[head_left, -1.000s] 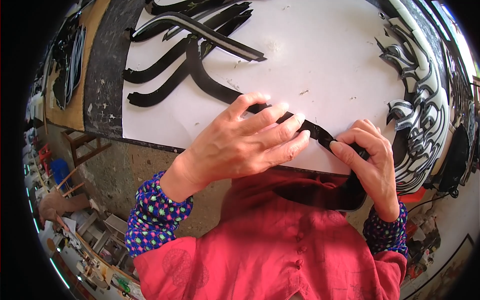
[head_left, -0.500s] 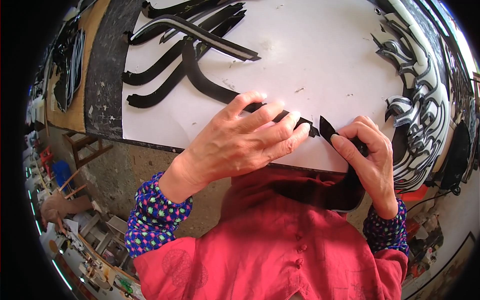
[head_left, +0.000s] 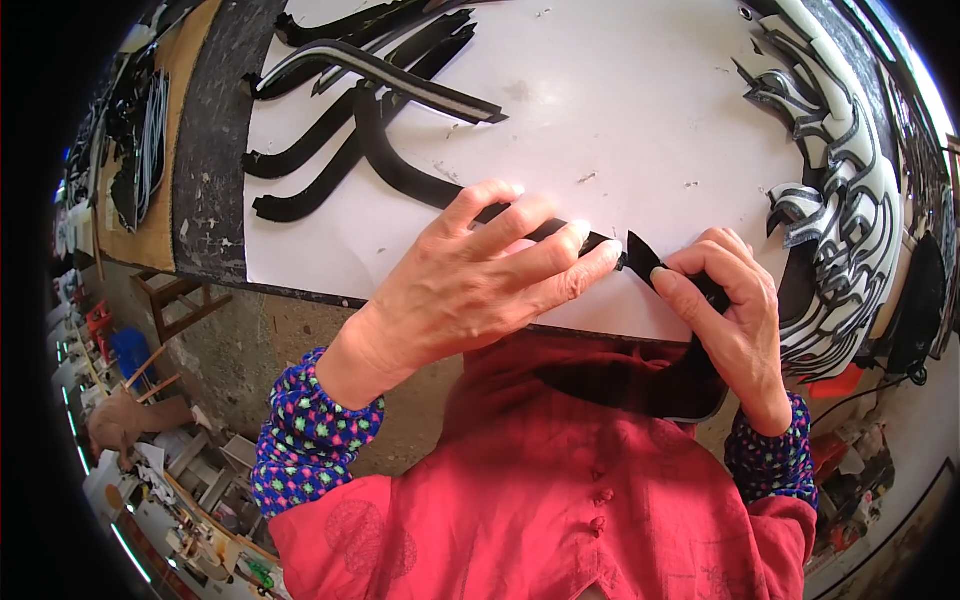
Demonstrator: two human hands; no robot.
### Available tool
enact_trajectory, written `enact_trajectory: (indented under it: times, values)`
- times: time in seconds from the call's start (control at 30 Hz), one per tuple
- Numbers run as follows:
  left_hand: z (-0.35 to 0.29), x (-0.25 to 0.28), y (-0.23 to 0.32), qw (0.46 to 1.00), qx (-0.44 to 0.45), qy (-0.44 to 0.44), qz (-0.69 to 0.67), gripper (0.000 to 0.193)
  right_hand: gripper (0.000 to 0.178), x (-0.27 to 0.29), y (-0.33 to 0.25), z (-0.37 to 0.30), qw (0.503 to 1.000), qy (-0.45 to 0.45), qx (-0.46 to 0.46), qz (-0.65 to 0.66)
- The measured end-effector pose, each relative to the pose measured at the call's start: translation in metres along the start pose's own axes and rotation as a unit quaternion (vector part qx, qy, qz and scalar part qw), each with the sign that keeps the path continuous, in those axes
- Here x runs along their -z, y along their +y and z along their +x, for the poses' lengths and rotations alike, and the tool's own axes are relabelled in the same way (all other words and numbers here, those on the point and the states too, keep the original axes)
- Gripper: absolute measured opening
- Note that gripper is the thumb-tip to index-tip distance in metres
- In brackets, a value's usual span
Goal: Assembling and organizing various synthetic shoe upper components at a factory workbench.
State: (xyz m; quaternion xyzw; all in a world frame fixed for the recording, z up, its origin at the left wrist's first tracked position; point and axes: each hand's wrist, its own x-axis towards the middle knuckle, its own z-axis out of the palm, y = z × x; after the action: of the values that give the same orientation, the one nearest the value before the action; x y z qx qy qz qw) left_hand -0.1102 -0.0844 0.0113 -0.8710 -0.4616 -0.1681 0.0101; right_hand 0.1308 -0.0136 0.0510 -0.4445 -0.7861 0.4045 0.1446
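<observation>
A long curved black strip point(head_left: 397, 176) lies on the white sheet, and my left hand point(head_left: 490, 265) bends its fingers over the right part of it. The strip's cut end shows just past my left fingertips. My left thumb is mostly hidden. My right hand point(head_left: 725, 305) pinches a second black strip point(head_left: 643, 252) between thumb and fingers. Its pointed tip sticks out close to the first strip's end; I cannot tell whether they touch. The rest of this second piece passes under my hand and seems to curve down over the table's near edge in front of the red garment.
More black strips point(head_left: 310, 132) lie at the far left, some overlapping, with a pale-lined strip point(head_left: 420, 85) across them. White and black curved pieces point(head_left: 835, 230) are heaped along the right. The white sheet point(head_left: 600, 120) bears small scraps. A wooden stool point(head_left: 180, 315) stands below left.
The view has shifted slightly, so the sheet and strips sit a little further left. Both hands keep nearly the same pose, and the pointed tip stays near the first strip's end.
</observation>
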Motion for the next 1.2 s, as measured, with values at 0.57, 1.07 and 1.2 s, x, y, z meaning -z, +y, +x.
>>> enact_trajectory:
  times: [0.57, 1.07, 1.2]
  values:
    - [-0.008, -0.003, -0.001, 0.997, 0.025, 0.032, -0.069, 0.029, 0.025, -0.011, 0.006, 0.008, 0.947, 0.177, 0.156, -0.217]
    - [-0.009, -0.004, 0.001, 0.996, 0.033, 0.041, -0.074, 0.03, 0.031, -0.023, -0.001, 0.015, 0.927, 0.042, 0.291, -0.233]
    - [-0.008, -0.005, 0.001, 0.995, 0.035, 0.049, -0.08, 0.028, 0.031, -0.025, -0.001, 0.015, 0.926, 0.053, 0.293, -0.232]
